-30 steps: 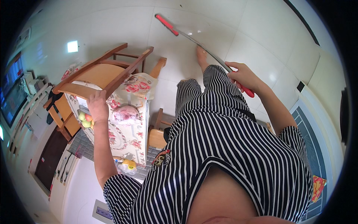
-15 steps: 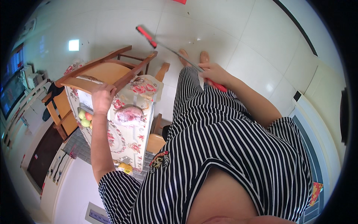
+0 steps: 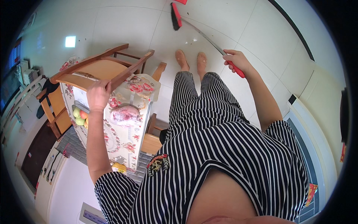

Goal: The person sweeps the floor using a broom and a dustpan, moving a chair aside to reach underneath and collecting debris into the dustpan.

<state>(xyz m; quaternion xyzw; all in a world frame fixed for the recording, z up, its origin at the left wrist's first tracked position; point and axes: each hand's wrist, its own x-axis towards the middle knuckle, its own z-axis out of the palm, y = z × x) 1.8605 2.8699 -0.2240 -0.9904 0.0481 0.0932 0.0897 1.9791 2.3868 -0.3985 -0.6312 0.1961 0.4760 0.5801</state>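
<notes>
My right hand [image 3: 238, 61] is closed round the red handle of a broom [image 3: 204, 35] with a thin metal shaft. The broom's red head with dark bristles is out ahead over the tiled floor, past my feet; whether the bristles touch the tiles is hard to tell. On the left, my left hand [image 3: 99, 96] grips the wooden frame of a chair [image 3: 101, 69] with a yellowish seat. That chair is at the far end of a table [image 3: 119, 143] in a flowered cover, its frame reaching over the tabletop.
Green and orange fruit [image 3: 79, 116] and a pinkish wrapped bundle [image 3: 126, 114] lie on the table. Another chair [image 3: 59, 106] is at the table's left, and a stool [image 3: 151, 143] at its right. Small dark bits dot the floor [image 3: 220, 22]. A red object [image 3: 181, 1] shows at the top edge.
The broom has swung forward and to the right, its head now farther from me. My right hand has moved right and outward. My left hand stays on the chair.
</notes>
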